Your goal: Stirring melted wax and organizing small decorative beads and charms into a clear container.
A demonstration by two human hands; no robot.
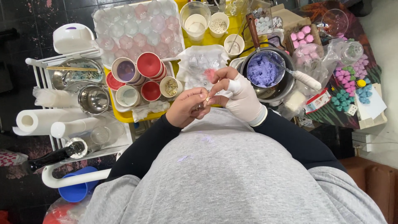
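Pink bit [210,74] sits pinched at the fingertips of my right hand [236,94], just above the small pale piece [206,98] that both hands meet on, close to my chest. Right hand wears a white glove w/ bare fingertips; it grips the pink bit up top. Left hand [186,108] is bare, curled tight, fingers closed on the small pale piece from below. Can't tell what that piece is, too small. Just beyond the hands: crumpled clear plastic [199,62] on the yellow surface [124,116]. Right of it, metal pot [269,74] w/ purple paste and a white-handled tool [304,79] leaning in it. Left of hands, red cups [149,66] and a cup of dried bits [171,87]. Egg-style tray [137,29] of pale pink shapes farther back.
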